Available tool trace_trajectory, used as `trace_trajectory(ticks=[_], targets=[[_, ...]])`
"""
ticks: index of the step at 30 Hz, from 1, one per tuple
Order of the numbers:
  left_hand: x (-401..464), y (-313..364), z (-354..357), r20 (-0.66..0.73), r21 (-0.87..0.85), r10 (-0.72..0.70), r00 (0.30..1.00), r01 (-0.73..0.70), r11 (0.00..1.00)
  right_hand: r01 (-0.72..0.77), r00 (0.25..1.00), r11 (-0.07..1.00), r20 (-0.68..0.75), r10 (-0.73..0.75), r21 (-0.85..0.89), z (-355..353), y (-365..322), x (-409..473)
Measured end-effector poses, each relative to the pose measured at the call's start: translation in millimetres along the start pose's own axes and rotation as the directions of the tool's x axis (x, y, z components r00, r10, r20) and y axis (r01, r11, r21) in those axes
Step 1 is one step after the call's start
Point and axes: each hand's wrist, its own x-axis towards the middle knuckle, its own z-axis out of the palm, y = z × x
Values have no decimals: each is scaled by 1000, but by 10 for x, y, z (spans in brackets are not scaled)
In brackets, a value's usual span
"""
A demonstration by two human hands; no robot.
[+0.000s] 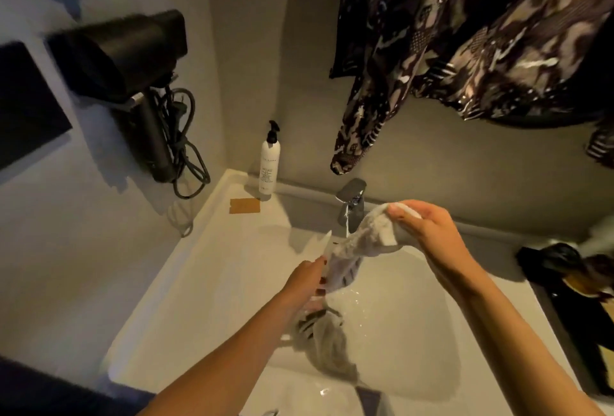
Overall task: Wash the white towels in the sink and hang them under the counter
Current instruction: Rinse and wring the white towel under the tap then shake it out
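Both forearms reached over the sink (206,282), left hand (307,279) and right hand (428,233) each clamped on the white towel (365,243) stretched beneath the running faucet (350,196); a slackened grip might splash the bench.

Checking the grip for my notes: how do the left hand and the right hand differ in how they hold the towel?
The right hand is raised beside the faucet, pinching the towel at its upper end; the left hand sits lower, over the sink, gripping the middle. The right hand shows its back; the left is seen more from the side. Both grip the same towel under running water.
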Motion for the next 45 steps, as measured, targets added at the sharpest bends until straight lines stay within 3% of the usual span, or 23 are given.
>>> trace_trajectory(ticks=[4,8,13,17,21,23,26,28,30,32,34,37,40,43,45], targets=[[-140,128,126,88,-435,-114,990,141,889,31,998,998,56,-34,58,-13,-305,23],[-117,192,221,257,-580,-47,965,192,792,-42,989,980,146,14,193,-53,-219,94],[15,230,334,215,-688,24,976,134,713,-227,974,934,78,214,277,28,368,198],[80,155,343,176,-635,39,984,83,768,-211,977,975,25,210,74,276,966,112],[168,-27,472,133,-651,-26,991,107,751,-295,956,945,38,292,141,610,1244,-64],[303,-211,502,-2,-661,-63,998,45,749,-419,906,870,54,420,259,735,1388,-83],[407,-350,485,-156,-582,-76,985,-29,813,-555,783,652,60,619,516,745,1628,-59],[360,-290,539,-179,-430,13,984,-90,899,-627,655,290,287,699,723,738,1765,-107],[326,-192,592,-184,-239,142,973,-184,954,-687,598,-49,602,529,725,725,1866,-176],[265,-62,600,-103,-71,258,961,-266,961,-729,612,-184,749,255,659,661,1895,-182],[234,33,591,-25,69,310,950,-308,949,-734,635,-188,758,149,652,598,1882,-152],[270,182,579,60,196,358,932,-363,911,-710,662,-118,715,226,694,571,1912,-92],[344,317,577,127,335,394,910,-413,847,-751,635,-30,734,239,660,564,1923,-11],[397,395,598,143,415,403,904,-425,805,-778,615,-41,774,149,627,580,1879,64],[424,415,625,134,408,369,920,-390,826,-786,614,17,778,132,618,591,1877,107]])
